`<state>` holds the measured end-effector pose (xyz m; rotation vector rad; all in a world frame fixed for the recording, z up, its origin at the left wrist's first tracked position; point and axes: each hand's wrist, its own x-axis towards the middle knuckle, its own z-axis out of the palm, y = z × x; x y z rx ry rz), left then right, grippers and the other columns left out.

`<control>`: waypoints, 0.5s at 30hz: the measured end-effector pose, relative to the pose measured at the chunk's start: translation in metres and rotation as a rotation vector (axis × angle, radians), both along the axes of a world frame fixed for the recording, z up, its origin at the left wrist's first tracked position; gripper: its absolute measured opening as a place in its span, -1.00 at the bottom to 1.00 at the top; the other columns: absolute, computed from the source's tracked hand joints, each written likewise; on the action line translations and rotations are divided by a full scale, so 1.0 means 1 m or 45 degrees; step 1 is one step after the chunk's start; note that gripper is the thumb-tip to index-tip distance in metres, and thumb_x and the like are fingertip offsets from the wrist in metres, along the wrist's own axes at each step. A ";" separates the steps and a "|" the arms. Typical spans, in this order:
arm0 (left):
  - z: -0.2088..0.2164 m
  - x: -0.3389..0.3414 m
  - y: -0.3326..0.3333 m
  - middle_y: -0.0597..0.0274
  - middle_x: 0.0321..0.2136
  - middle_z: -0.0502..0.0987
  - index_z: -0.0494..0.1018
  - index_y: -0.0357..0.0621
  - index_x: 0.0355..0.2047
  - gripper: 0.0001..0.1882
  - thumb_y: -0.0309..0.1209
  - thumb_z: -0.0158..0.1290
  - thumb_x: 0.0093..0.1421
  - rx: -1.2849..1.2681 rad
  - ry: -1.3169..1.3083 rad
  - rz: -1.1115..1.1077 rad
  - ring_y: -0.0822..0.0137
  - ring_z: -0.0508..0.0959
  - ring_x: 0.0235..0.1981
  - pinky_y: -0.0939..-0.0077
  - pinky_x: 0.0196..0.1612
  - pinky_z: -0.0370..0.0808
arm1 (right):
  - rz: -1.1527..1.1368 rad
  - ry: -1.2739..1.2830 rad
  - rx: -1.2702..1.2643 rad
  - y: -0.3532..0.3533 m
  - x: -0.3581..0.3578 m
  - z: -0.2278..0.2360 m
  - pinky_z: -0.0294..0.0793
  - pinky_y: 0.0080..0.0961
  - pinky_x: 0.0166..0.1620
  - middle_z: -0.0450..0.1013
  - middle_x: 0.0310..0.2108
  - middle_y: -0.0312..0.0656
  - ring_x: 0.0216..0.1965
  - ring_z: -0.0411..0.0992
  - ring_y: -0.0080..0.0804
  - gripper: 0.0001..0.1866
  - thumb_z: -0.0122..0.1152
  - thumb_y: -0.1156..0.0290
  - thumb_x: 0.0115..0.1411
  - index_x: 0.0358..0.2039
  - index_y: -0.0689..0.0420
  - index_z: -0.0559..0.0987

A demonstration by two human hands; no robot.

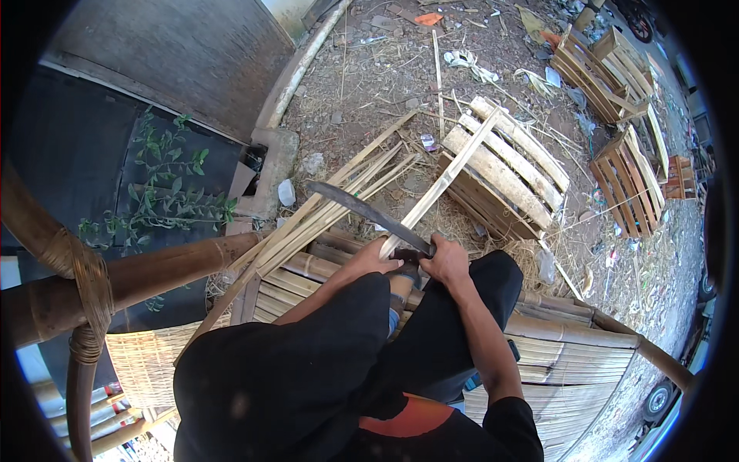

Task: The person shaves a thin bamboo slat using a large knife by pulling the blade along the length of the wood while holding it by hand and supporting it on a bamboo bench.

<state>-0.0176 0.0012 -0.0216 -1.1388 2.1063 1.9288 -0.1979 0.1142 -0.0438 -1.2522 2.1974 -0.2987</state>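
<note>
My right hand [448, 262] is closed round the handle end of a long, dark, curved machete [356, 206]. Its blade points to the far left and crosses a pale bamboo strip [448, 177]. The near end of that strip is in my left hand [371, 260], whose fingers are closed on it just left of the blade's base. The strip slants away to the right, its far end over a slatted wooden crate [504, 165]. Whether the edge bites into the strip cannot be made out. Below both hands are my black-clad legs [454, 339].
Several loose bamboo strips [331, 202] lie to the left on a bamboo platform [573, 362] under me. A thick bamboo rail [177, 266] runs along the left. More wooden crates [627, 181] stand at right on the littered dirt ground [369, 69].
</note>
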 end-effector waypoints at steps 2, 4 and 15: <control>0.007 0.006 0.001 0.16 -0.43 0.44 0.36 -0.31 -0.05 -0.48 -0.32 0.24 0.03 -0.007 -0.058 0.052 0.32 0.45 -0.34 0.45 -0.22 0.41 | -0.135 -0.039 0.012 -0.003 -0.016 -0.007 0.51 -0.08 -0.20 0.52 -0.47 0.14 -0.34 0.52 0.11 -0.57 0.28 0.12 -0.11 -0.30 0.17 0.54; 0.006 0.007 0.003 0.17 -0.43 0.41 0.35 -0.32 -0.08 -0.48 -0.31 0.26 0.03 -0.020 -0.006 0.068 0.33 0.44 -0.36 0.46 -0.25 0.40 | -0.237 -0.034 0.042 -0.003 -0.032 -0.011 0.51 -0.10 -0.20 0.52 -0.45 0.13 -0.32 0.52 0.08 -0.57 0.28 0.11 -0.09 -0.32 0.20 0.53; -0.027 0.012 -0.001 0.22 -0.51 0.42 0.32 -0.24 -0.34 -0.62 -0.31 0.27 0.01 0.064 -0.137 0.052 0.41 0.44 -0.47 0.47 -0.40 0.38 | -0.325 -0.216 -0.001 -0.005 -0.032 -0.035 0.46 -0.13 -0.12 0.52 -0.34 0.20 -0.22 0.50 0.10 -0.43 0.30 0.06 -0.10 -0.20 0.27 0.52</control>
